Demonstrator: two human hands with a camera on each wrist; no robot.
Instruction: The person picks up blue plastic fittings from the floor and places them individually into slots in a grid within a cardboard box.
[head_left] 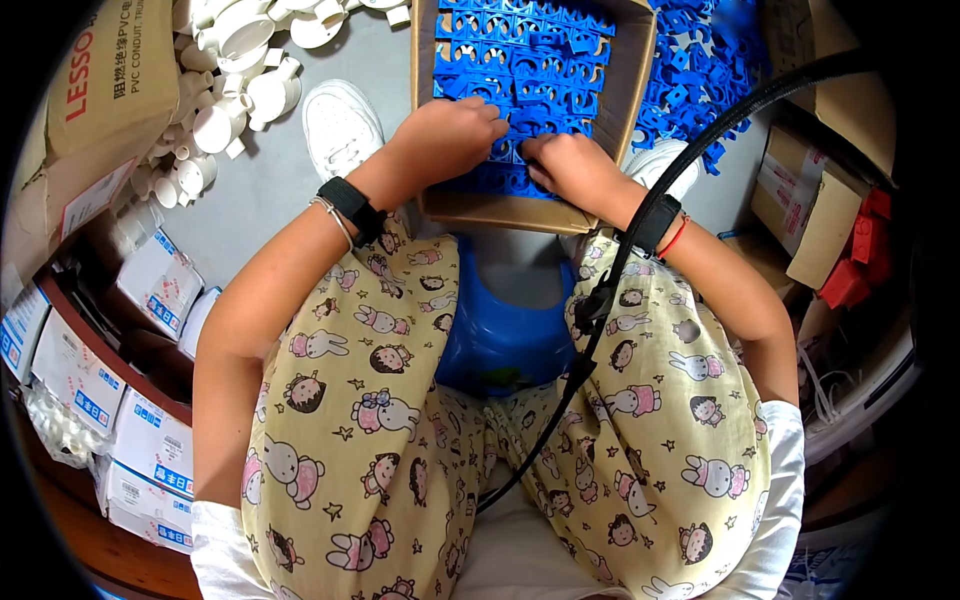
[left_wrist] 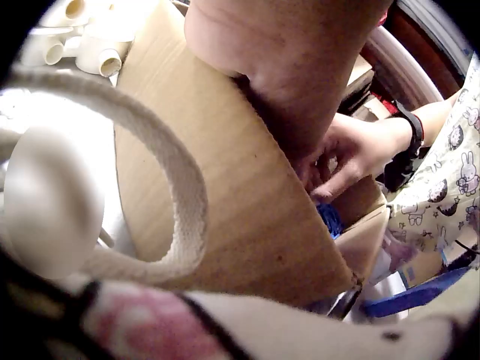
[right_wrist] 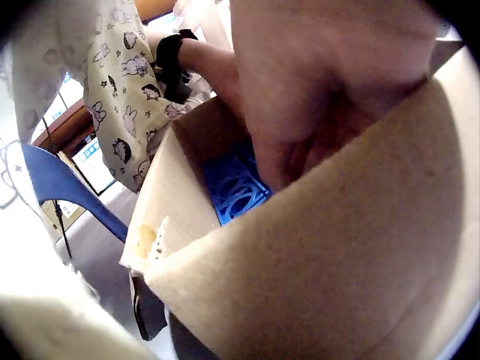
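Note:
An open cardboard box (head_left: 425,120) stands between the person's feet, filled with blue plastic pieces with round openings (head_left: 520,60), set in rows. In the head view the left hand (head_left: 450,135) reaches over the box's left side, fingers bent down at the pieces. From the other side comes the right hand (head_left: 575,168), curled low over the near rows. The right wrist view shows the right hand (right_wrist: 330,97) inside the box wall beside a blue piece (right_wrist: 240,199). Fingertips of both hands are largely hidden, and I cannot tell what they hold.
Loose blue pieces (head_left: 700,70) are heaped right of the box. White round plastic fittings (head_left: 245,95) pile up at the left, beside a large carton (head_left: 110,90). A black cable (head_left: 690,150) crosses over the right forearm. A blue stool (head_left: 510,335) shows between the legs.

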